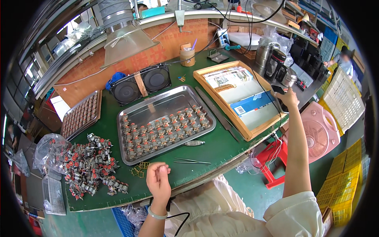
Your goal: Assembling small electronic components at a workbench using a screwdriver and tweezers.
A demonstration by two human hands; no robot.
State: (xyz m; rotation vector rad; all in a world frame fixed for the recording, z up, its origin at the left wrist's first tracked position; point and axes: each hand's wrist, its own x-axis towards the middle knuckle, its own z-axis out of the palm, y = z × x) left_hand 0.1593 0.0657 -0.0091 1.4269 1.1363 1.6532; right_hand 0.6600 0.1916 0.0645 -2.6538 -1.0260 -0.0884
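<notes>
A person sits at a green work surface. The left hand, at 6 o'clock, rests on the front edge with its fingers curled loosely inward; whether it pinches anything cannot be told. Just beside it, at its 10 o'clock, lie small brass-coloured square frames, and thin metal tweezers lie at its 2 o'clock.

The right hand stretches out to 3 o'clock and closes around a dark phone at the far corner of a wooden tray; the phone is mostly covered by the fingers.

At centre, a steel tray holds rows of small grey parts with red tops. A loose heap of the same parts spills from a clear bag at 8 o'clock; single pieces are too small to make out.

In the wooden tray lie flat printed sheets and a blue packet with a white barcode label. Yellow crates are cut off at the right rim.
</notes>
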